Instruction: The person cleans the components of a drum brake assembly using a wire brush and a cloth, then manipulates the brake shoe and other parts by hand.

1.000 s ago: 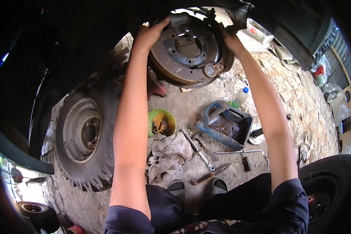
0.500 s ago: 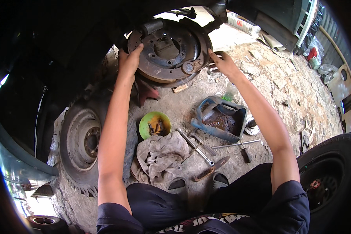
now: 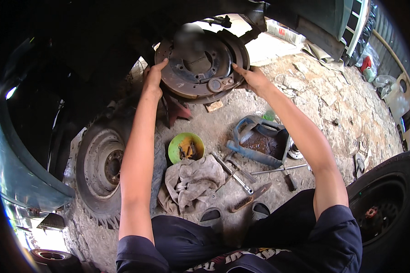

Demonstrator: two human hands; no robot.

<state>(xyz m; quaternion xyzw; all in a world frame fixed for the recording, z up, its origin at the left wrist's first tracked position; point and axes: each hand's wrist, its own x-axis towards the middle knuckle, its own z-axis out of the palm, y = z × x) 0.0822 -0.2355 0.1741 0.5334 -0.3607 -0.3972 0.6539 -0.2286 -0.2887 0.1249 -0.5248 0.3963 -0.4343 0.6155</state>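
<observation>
A round, dirty drum brake backing plate (image 3: 182, 82) with curved brake shoes and a large centre hole is held up under the dark vehicle body. My left hand (image 3: 154, 76) grips its left edge, thumb on the face and fingers hidden behind. On the opposite edge, my right hand (image 3: 254, 79) is closed the same way, its thumb resting on the plate's face near a small round fitting (image 3: 215, 84). A grey blur covers the plate's upper part. Just beneath the plate's left side stands a dark red metal support (image 3: 176, 113).
On the ground lie a green bowl (image 3: 172, 148) with small parts, a grey rag (image 3: 191, 179), a blue cut-open container (image 3: 259, 157) of dark liquid, a wire brush (image 3: 250, 198) and metal tools (image 3: 234, 175). Wheels stand at left (image 3: 95, 166) and right (image 3: 382, 200).
My right hand has shifted inward along the plate's right edge, its thumb now further over the face. The plate appears slightly lower and further right; the whole view has shifted a little too.
</observation>
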